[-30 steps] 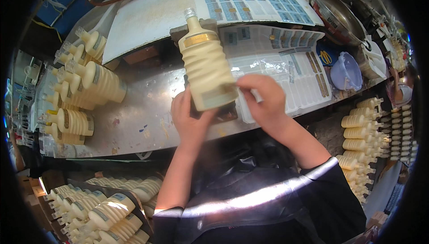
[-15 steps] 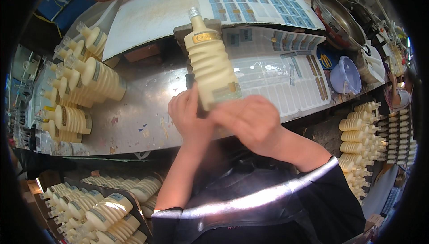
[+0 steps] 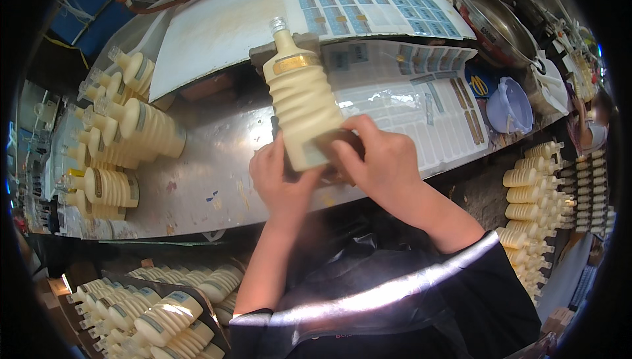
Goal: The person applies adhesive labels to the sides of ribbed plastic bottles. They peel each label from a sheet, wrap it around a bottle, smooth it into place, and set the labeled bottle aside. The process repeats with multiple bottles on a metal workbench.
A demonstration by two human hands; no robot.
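A cream bottle (image 3: 304,99) with wavy ribs, a clear neck and a gold band below its shoulder lies tilted in front of me. Its neck points away, resting near a dark block (image 3: 264,53). Around the lower left side of the bottle, near its base, my left hand (image 3: 280,178) is closed. At the lower right my right hand (image 3: 385,161) has its thumb and fingers on the bottle's edge, gripping it. The lower front face looks plain, partly shaded and slightly blurred. The undersides of both hands' grips are hidden.
Sticker sheets (image 3: 375,7) lie on a white board (image 3: 217,40); more sheets (image 3: 434,128) cover the metal table (image 3: 191,194). Similar bottles (image 3: 141,125) stand at left. A purple bucket (image 3: 508,109) and metal pan (image 3: 497,20) are at right. Crated bottles (image 3: 168,316) fill lower left.
The blue-green label on the bottle's lower face no longer shows; that face now looks plain. My right hand has shifted slightly and opened its thumb from its fingers around the bottle's edge.
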